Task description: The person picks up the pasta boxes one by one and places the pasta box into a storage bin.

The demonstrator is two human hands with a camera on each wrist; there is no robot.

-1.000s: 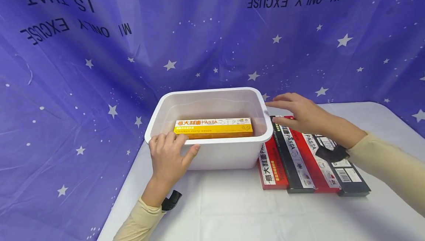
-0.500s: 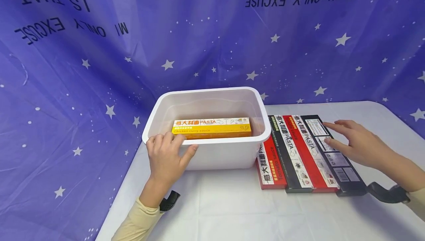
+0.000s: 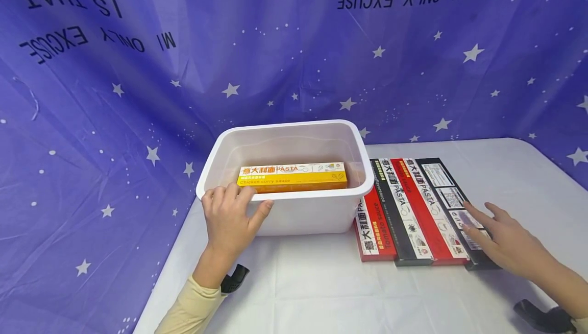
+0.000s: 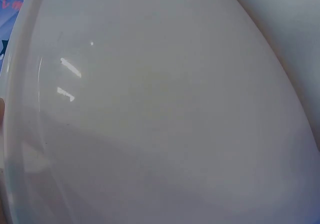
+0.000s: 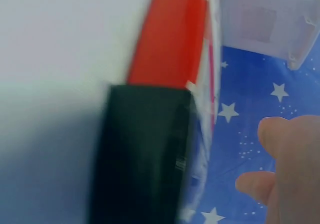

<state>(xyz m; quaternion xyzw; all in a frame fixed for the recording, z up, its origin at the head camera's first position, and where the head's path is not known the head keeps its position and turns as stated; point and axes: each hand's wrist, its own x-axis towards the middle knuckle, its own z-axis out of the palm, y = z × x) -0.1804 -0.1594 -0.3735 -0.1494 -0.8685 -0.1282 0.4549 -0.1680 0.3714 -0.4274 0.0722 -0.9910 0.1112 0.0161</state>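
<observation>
My left hand [image 3: 229, 216] holds the front left rim of a white plastic bin [image 3: 303, 216], fingers over the edge and thumb along the outside. In the left wrist view the bin's wall [image 4: 165, 103] fills most of the picture. Inside the bin lies a yellow chicken curry sauce pasta box [image 3: 294, 176]. My right hand [image 3: 510, 242] hovers with loosely spread fingers over the near part of a black pasta box [image 3: 436, 175], holding nothing. The right wrist view shows that black box's end [image 5: 142, 149] and, at right, my fingers [image 5: 272, 134] apart from it.
Left of the black box lie a red pasta box [image 3: 424, 216], another black pasta box [image 3: 404, 221] and a red tomato sauce box [image 3: 378, 232], side by side against the bin's right. A purple starred cloth [image 3: 294, 53] hangs behind the white-covered table [image 3: 312, 288].
My right hand has left the bin's right rim and moved right and toward me, over the rightmost black box. My left hand stays on the rim.
</observation>
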